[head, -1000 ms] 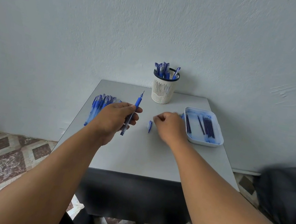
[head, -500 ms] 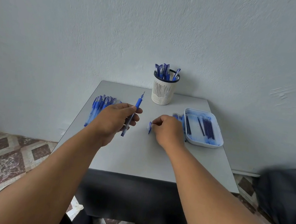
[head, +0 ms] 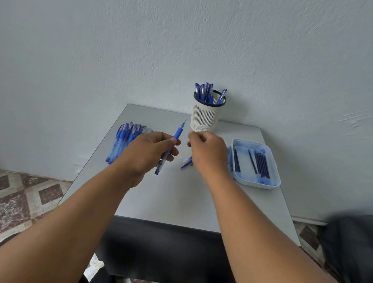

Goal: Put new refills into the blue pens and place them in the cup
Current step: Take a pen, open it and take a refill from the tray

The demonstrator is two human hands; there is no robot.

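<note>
Two hands hover over the middle of a small grey table [head: 172, 199], whose near half is bare up to the front edge. Its back edge meets the wall, and the cup [head: 205, 116] stands there, just beyond the hands. Loose pens [head: 124, 140] lie in a row near the left edge; a white tray [head: 271, 185] sits close to the right edge with its near corner almost at the rim.

The left hand [head: 147, 153] grips a blue pen [head: 170, 147] between thumb and curled fingers, tip slanting up and away toward the cup, tail pointing down toward the table. The pen is uncapped, with a blue grip, a fine point and a clear barrel. The right hand [head: 206, 153] is raised beside that tip with fingers curled inward; whether they pinch anything cannot be told, since the fingertips face away.

A small blue piece [head: 187, 162], perhaps a cap, lies on the table, partly hidden under the right hand. Dark refills [head: 261, 163] lie in the tray, whose floor is smeared blue. More blue items beside the tray's left wall are mostly covered by the wrist. Capped pens [head: 206, 92] stand upright in the cup. At far right a dark blurred shape [head: 357, 251] is cut off by the frame.
</note>
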